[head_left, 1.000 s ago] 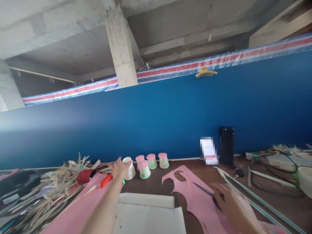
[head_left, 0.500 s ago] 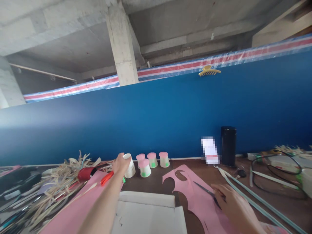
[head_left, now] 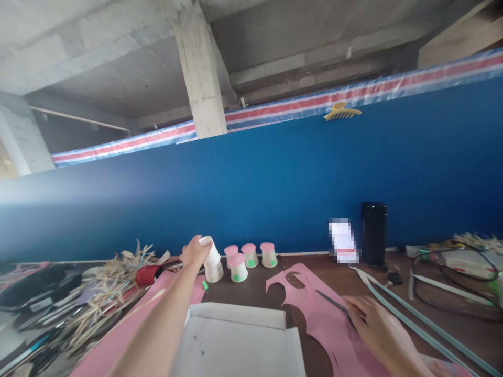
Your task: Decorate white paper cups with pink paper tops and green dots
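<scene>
At the middle of the table (head_left: 257, 288), toward the blue wall (head_left: 255, 193), we see the fingers of the left hand (head_left: 192, 254) clamped on a top cup (head_left: 212, 255), near its rim. This cup is white and tips over to the left. Just under it, we see one more white cup (head_left: 214, 273) on the table, and the two touch.

Over on the right, we see the fingers of the right hand (head_left: 371, 320) curled around the handles of the scissors (head_left: 333, 300). The blades point up and left, over a pink sheet (head_left: 314, 309) with big round bites cut out of it.

Just right of the white cups, we count four small cups (head_left: 238, 272), all upside down. They have pink round tops and green spots on their sides. Near the left arm we find a tiny green bit (head_left: 205, 285). Between the arms we see a white box (head_left: 243, 351).

Farther left, we spot a second pink sheet (head_left: 118, 335), a red thing (head_left: 146, 275) and a messy heap of strips (head_left: 113, 280). Farther right, we see a tall black bottle (head_left: 373, 235) by the wall. High up, a yellow hair clip (head_left: 341, 111) hangs on the wall's edge.
</scene>
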A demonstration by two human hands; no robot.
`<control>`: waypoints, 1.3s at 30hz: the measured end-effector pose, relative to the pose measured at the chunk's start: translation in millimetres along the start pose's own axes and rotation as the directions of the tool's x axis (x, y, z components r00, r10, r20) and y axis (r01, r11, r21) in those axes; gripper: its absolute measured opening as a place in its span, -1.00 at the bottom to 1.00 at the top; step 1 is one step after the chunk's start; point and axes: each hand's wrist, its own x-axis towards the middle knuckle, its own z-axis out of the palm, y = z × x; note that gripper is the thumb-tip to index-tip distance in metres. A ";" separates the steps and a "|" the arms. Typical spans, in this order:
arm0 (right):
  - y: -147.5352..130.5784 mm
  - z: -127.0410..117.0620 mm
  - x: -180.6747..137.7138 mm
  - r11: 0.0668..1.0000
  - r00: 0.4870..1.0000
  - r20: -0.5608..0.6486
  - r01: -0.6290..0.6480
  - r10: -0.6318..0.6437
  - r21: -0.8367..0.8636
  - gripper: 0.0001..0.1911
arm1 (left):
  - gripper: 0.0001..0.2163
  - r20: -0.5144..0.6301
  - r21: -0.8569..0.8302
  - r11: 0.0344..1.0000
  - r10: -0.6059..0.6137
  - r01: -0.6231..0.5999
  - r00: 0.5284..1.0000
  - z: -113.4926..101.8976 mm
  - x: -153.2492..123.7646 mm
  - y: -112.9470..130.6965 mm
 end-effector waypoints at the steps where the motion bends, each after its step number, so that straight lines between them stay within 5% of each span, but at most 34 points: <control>1: 0.0 0.2 -0.2 1.000 1.000 0.006 -0.004 0.004 0.006 -0.63 | -0.50 -0.007 -0.009 1.000 0.002 -0.003 1.000 -2.7 0.1 0.1; 17: 0.3 2.9 -1.4 0.998 0.998 -0.041 0.040 -0.038 0.051 -0.66 | -0.52 -0.054 -0.341 0.940 0.019 -0.037 0.998 -21.9 15.7 -4.0; 26: -9.9 -6.4 -2.4 0.942 0.992 -0.119 0.004 0.039 0.335 -0.67 | -0.48 0.043 -0.760 0.650 0.028 0.015 0.999 -16.9 -18.7 37.1; 29: -19.7 -9.6 -5.3 0.848 0.994 -0.093 -0.003 0.062 0.529 -0.69 | -0.49 0.116 -0.845 0.533 0.116 0.036 0.986 -2.2 -56.7 66.0; 32: -35.1 -16.3 -9.7 0.673 0.990 0.025 -0.112 0.137 0.731 -0.64 | -0.43 0.281 -0.911 0.366 0.219 0.189 0.934 20.9 -105.9 93.6; 39: -61.4 -32.2 -17.8 0.152 0.942 0.284 -0.312 0.179 0.938 -0.53 | -0.39 0.260 -0.854 0.517 0.324 0.060 0.910 68.0 -204.3 139.9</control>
